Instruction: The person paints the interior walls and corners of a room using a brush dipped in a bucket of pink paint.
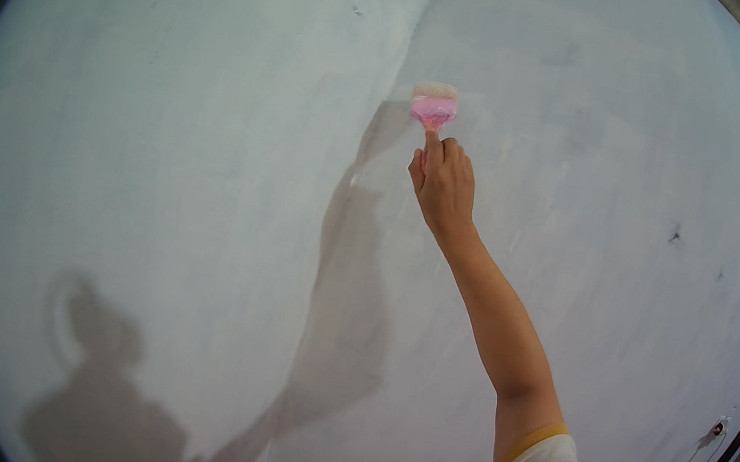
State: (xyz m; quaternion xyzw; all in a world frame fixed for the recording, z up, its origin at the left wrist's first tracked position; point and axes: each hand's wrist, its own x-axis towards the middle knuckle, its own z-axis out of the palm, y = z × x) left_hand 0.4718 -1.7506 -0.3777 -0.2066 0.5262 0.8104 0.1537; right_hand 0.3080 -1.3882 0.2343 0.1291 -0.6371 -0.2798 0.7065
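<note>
So your right hand (446, 183) is wrapped round the handle (432, 127) of a pink brush (433, 109), sitting between 12 and 1 o'clock of center, pale bristles (435, 89) pointing to 12 over the bluish-white wall (166, 160). A shadow (108, 411) sits around 8 o'clock. Left hand's out of shot, can't tell what it's doing.

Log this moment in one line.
right hand: gripping brush | bristles: up, in front of wall | left hand: out of view
</note>
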